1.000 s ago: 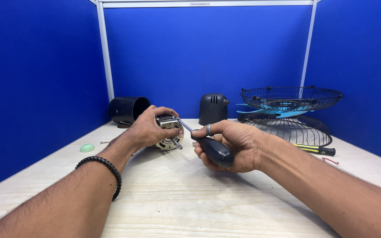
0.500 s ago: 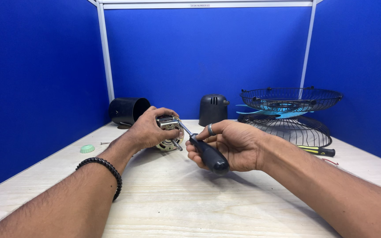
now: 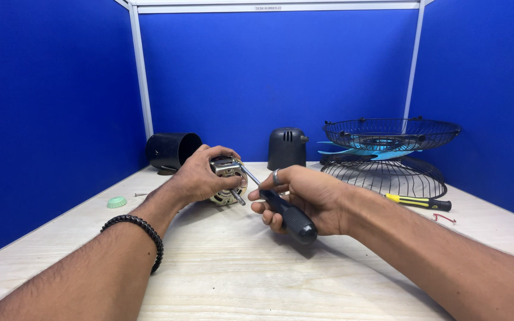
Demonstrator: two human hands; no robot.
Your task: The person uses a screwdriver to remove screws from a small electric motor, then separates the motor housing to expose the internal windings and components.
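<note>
- Left hand (image 3: 194,178): fingers were clamped around a small silver metal fan motor with a protruding steel shaft (image 3: 228,181), held just above the pale wood-grain bench (image 3: 239,279), toward its far left part.
- Right hand (image 3: 304,199): fingers were wrapped tight on a black-handled screwdriver with a bright steel shank (image 3: 287,215); the tip met the motor's upper face, the handle angled down toward the near edge.
- Judgement on doing the step well: the tip needed to sit square in the screw head, with the shank in line with the screw; the slanted approach risked slipping out. The left grip had to brace the motor against the turning.
- Far left corner: black cylindrical plastic housing (image 3: 171,150), on its side.
- Far edge, centre: dark grey domed plastic cover (image 3: 287,147), upright.
- Far right: black wire fan guards with light-blue blades between them (image 3: 388,148); just beside, a yellow-and-black screwdriver (image 3: 417,202).
- Left edge: small green round cap (image 3: 116,202).
</note>
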